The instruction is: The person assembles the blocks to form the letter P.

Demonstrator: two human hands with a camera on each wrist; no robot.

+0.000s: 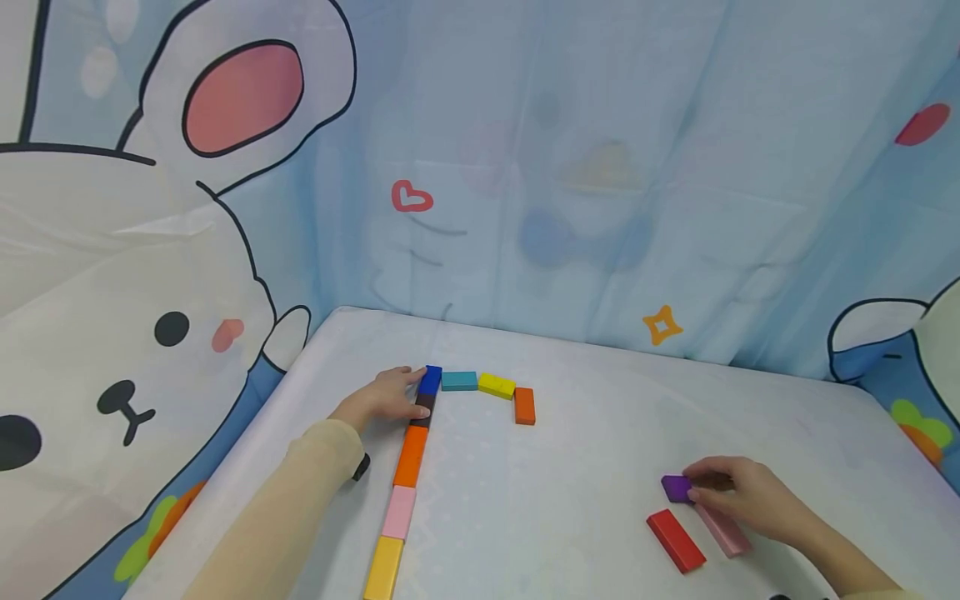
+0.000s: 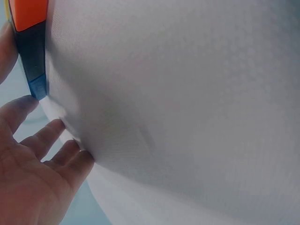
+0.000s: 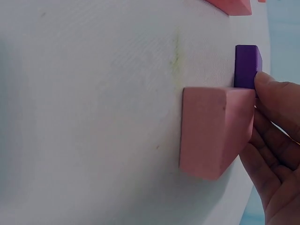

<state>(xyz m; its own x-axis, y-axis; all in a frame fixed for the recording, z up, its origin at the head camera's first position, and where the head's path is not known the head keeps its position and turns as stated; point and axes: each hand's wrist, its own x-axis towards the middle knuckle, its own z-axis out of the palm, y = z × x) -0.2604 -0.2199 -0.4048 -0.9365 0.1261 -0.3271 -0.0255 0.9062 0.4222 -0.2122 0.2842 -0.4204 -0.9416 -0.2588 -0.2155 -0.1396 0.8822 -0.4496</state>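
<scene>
A line of blocks runs away from me at the left, with a blue block (image 1: 430, 380) at its far end and a black block (image 1: 424, 406) behind it. My left hand (image 1: 386, 394) lies along this end, its index fingertip at the blue block and its thumb by the black one; the other fingers are spread on the cloth in the left wrist view. At the right, my right hand (image 1: 750, 493) pinches a purple block (image 1: 677, 489) between thumb and fingers. A dusty pink block (image 1: 722, 530) lies partly beneath that hand, and a red block (image 1: 676, 541) lies beside it.
Nearer in the line come orange (image 1: 411, 457), light pink (image 1: 399, 512) and yellow (image 1: 384, 568) blocks. From the blue end, teal (image 1: 459, 381), bright yellow (image 1: 497, 385) and small orange (image 1: 525, 406) blocks extend rightward. A printed curtain (image 1: 570, 275) hangs behind the white-covered table (image 1: 585, 450).
</scene>
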